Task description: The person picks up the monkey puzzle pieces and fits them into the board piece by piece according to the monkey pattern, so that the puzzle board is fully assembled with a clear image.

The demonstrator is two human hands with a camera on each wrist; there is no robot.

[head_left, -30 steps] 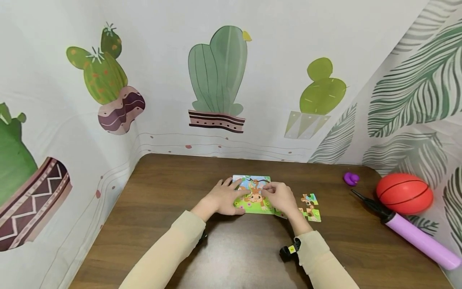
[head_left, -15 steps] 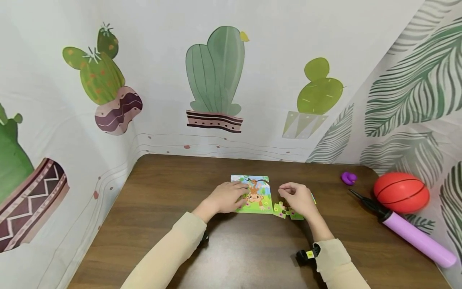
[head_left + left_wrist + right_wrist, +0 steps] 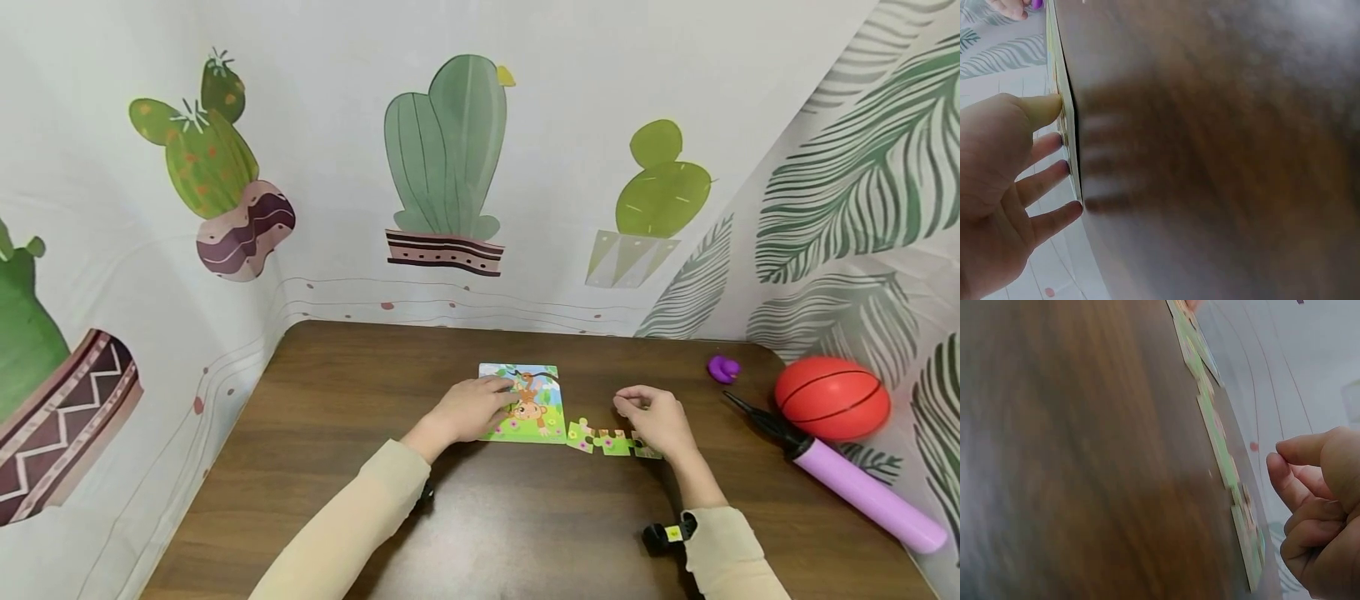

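Note:
My left hand [image 3: 471, 408] rests its spread fingers on the left side of a square monkey picture puzzle [image 3: 551, 417] on the table. In the left wrist view, the fingertips [image 3: 1054, 219] meet the thin puzzle board [image 3: 1067, 125]. My right hand [image 3: 660, 419] hovers over the loose jigsaw pieces [image 3: 617, 443], right of the board. The right wrist view has its thumb and index tips close together with nothing seen between them, the other fingers loosely bent. Several pieces lie in a row from the board's lower right corner, the farthest partly hidden by this hand.
A purple rubber duck [image 3: 723, 368] sits at the back right. Beside it are a red ball [image 3: 832, 398] and a pink hand pump [image 3: 870, 496] with a black nozzle. A cactus-printed cloth [image 3: 555, 167] hangs behind the brown table [image 3: 495, 517].
My right hand has left the board's right edge and moved right over the loose pieces, uncovering those nearest the board. My left hand has stayed on the board, its fingers drawn slightly closer together.

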